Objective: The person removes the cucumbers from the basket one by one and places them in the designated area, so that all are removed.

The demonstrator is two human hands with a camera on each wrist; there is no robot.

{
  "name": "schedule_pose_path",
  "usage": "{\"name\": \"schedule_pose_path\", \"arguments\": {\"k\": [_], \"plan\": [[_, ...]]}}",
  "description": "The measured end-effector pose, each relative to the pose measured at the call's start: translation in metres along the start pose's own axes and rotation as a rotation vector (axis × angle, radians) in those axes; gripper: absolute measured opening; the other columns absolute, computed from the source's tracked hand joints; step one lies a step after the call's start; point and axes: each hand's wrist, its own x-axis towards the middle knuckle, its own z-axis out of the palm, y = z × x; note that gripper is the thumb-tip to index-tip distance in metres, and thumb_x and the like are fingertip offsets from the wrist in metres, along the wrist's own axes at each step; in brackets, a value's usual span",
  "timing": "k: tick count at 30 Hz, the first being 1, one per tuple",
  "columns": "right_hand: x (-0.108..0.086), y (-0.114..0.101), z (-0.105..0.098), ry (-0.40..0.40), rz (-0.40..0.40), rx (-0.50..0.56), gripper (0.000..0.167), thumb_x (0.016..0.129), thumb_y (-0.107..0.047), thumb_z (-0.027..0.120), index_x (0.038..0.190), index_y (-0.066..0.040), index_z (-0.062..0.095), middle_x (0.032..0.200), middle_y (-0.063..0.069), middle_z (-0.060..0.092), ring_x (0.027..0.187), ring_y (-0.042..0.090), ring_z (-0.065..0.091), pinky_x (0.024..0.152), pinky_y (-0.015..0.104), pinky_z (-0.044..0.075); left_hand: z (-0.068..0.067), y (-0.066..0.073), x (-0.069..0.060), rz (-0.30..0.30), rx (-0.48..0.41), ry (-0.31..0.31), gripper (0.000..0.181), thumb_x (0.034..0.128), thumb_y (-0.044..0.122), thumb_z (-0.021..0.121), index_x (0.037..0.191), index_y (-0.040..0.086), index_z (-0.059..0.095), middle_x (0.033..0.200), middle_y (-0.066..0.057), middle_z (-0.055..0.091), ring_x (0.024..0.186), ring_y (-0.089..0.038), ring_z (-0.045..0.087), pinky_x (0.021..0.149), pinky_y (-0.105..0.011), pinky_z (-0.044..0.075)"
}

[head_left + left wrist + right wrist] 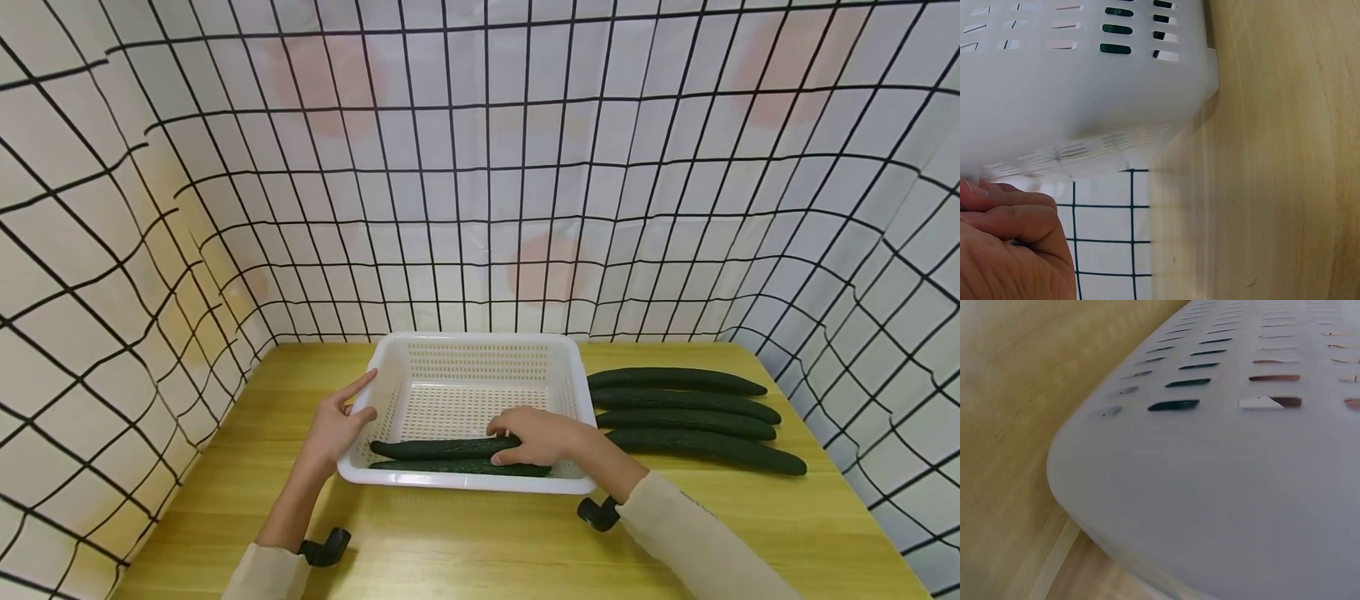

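A white plastic basket point(465, 480) with slotted walls stands on the wooden table. My left hand point(337, 427) grips its left rim, thumb over the edge; the left wrist view shows its curled fingers point(1025, 215) against the basket's outer wall point(1097, 94). Inside the basket, along the near side, lie two dark green cucumbers. My right hand point(538, 437) reaches in over the right side and holds the right end of the farther cucumber point(438, 450). The nearer cucumber point(457, 467) lies beside it. In the right wrist view the basket wall point(1210, 481) hides the hand.
Several more cucumbers point(705, 450) lie side by side on the table point(465, 542), right of the basket. Black wire grid panels point(487, 167) with white sheeting behind them stand at the back and both sides. A black wrist device point(326, 547) is below each forearm.
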Motion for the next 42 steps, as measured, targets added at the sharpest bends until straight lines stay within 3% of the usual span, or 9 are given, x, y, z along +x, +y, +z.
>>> {"name": "schedule_pose_path", "arguments": {"k": [5, 10, 17, 19, 28, 32, 42], "plan": [[0.001, -0.001, 0.0, -0.025, 0.032, -0.021, 0.054, 0.099, -0.042, 0.066, 0.141, -0.008, 0.061, 0.139, 0.005, 0.065, 0.128, 0.024, 0.06, 0.107, 0.043, 0.049, 0.0, -0.001, 0.001, -0.01, -0.009, -0.004, 0.067, 0.0934, 0.006, 0.063, 0.155, 0.027, 0.049, 0.148, -0.029, 0.053, 0.109, -0.028, 0.067, 0.075, -0.04, 0.061], [0.003, 0.0, 0.0, -0.026, 0.013, -0.026, 0.054, 0.096, -0.046, 0.069, 0.136, -0.01, 0.065, 0.13, 0.005, 0.065, 0.12, 0.023, 0.061, 0.102, 0.041, 0.051, 0.0, -0.002, 0.002, -0.014, -0.016, -0.007, 0.067, 0.0934, 0.005, 0.062, 0.155, 0.026, 0.048, 0.147, -0.029, 0.054, 0.105, -0.027, 0.068, 0.074, -0.039, 0.061], [0.004, 0.0, -0.003, 0.041, -0.01, 0.074, 0.036, 0.09, -0.04, 0.078, 0.119, -0.022, 0.07, 0.117, -0.002, 0.07, 0.108, 0.018, 0.064, 0.091, 0.037, 0.055, 0.0, 0.004, -0.002, -0.013, -0.023, -0.012, 0.067, 0.0932, 0.005, 0.061, 0.156, 0.024, 0.047, 0.147, -0.031, 0.053, 0.111, -0.033, 0.067, 0.075, -0.041, 0.061], [0.003, -0.001, -0.004, 0.063, -0.015, 0.081, 0.032, 0.091, -0.037, 0.078, 0.118, -0.022, 0.071, 0.116, -0.002, 0.072, 0.107, 0.018, 0.065, 0.091, 0.036, 0.055, 0.0, -0.001, 0.0, -0.011, -0.022, -0.007, 0.067, 0.0931, 0.006, 0.062, 0.155, 0.027, 0.048, 0.147, -0.029, 0.054, 0.112, -0.032, 0.067, 0.076, -0.041, 0.061], [-0.004, -0.004, -0.009, 0.222, -0.092, 0.06, 0.036, 0.099, -0.026, 0.069, 0.132, -0.011, 0.068, 0.124, 0.004, 0.07, 0.11, 0.02, 0.065, 0.092, 0.039, 0.055, 0.0, 0.0, 0.0, -0.022, -0.001, -0.001, 0.067, 0.093, 0.008, 0.063, 0.154, 0.03, 0.049, 0.151, -0.027, 0.051, 0.114, -0.031, 0.064, 0.077, -0.039, 0.061], [-0.008, -0.002, -0.015, 0.276, -0.122, 0.054, 0.037, 0.101, -0.027, 0.066, 0.134, -0.011, 0.067, 0.126, 0.004, 0.068, 0.115, 0.02, 0.064, 0.096, 0.04, 0.054, 0.0, 0.002, 0.0, -0.019, 0.0, 0.001, 0.067, 0.0927, 0.007, 0.063, 0.155, 0.03, 0.049, 0.151, -0.028, 0.05, 0.11, -0.028, 0.065, 0.076, -0.037, 0.06], [-0.027, -0.011, -0.032, 0.344, -0.097, 0.09, 0.04, 0.102, -0.032, 0.064, 0.138, -0.015, 0.064, 0.136, 0.002, 0.064, 0.127, 0.023, 0.06, 0.104, 0.046, 0.052, 0.0, 0.0, 0.0, -0.022, -0.027, -0.006, 0.069, 0.0915, 0.005, 0.063, 0.155, 0.028, 0.048, 0.148, -0.031, 0.052, 0.106, -0.028, 0.066, 0.072, -0.038, 0.06]]}}
